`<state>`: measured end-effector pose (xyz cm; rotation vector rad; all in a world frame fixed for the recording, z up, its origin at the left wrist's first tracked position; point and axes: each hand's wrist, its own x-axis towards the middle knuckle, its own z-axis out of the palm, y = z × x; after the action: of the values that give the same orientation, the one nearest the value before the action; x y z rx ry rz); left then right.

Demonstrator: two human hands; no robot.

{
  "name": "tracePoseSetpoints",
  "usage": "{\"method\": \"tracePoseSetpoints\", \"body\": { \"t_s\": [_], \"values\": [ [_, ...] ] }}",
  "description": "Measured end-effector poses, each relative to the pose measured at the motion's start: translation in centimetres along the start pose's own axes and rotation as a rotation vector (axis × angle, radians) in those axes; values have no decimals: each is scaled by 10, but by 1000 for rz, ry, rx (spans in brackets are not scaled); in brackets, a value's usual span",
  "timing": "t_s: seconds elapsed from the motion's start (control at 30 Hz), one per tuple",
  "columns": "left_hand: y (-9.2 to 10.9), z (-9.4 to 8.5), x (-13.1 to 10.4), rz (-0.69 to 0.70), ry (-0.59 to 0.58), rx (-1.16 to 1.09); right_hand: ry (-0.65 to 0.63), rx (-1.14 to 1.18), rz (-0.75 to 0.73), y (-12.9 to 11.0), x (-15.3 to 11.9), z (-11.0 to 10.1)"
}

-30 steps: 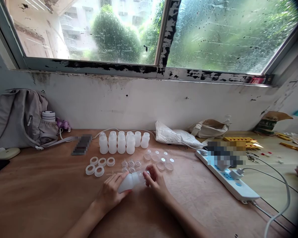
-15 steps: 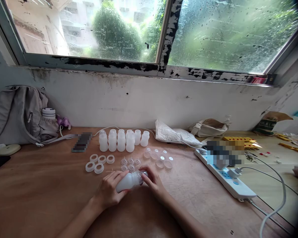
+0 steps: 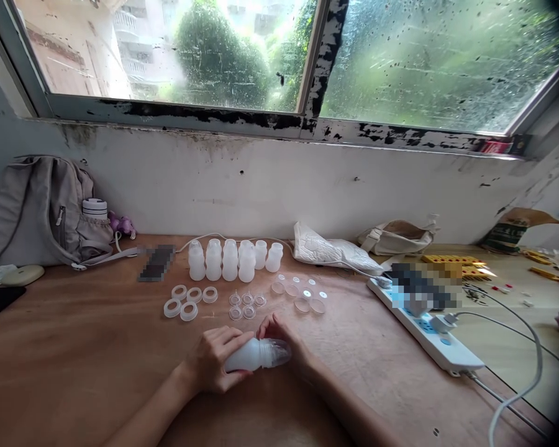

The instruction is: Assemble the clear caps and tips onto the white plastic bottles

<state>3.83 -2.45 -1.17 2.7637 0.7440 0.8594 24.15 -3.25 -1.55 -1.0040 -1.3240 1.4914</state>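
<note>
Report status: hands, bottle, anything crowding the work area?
Left hand grips white bottle, lying sideways. Right hand on its clear cap end. Small clear caps lie just beyond hands; not touching.

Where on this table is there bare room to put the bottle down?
Bare wood lies left of the left hand, between the rings and the backpack, and right of the right hand, before the power strip. It is crowded just behind the held bottle: small caps, discs and the bottle row.
</note>
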Motion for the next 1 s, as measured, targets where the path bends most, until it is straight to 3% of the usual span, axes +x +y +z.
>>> {"method": "tracePoseSetpoints", "body": {
  "t_s": [0.2,0.43,1.0],
  "values": [
    [1,-4,0,25,-37,45,-123,294,167,-10,-3,5],
    [3,-6,1,41,-54,70,-86,356,278,-6,-1,5],
    [9,-6,4,-59,-122,-45,18,148,131,4,-6,18]
  ]
}}
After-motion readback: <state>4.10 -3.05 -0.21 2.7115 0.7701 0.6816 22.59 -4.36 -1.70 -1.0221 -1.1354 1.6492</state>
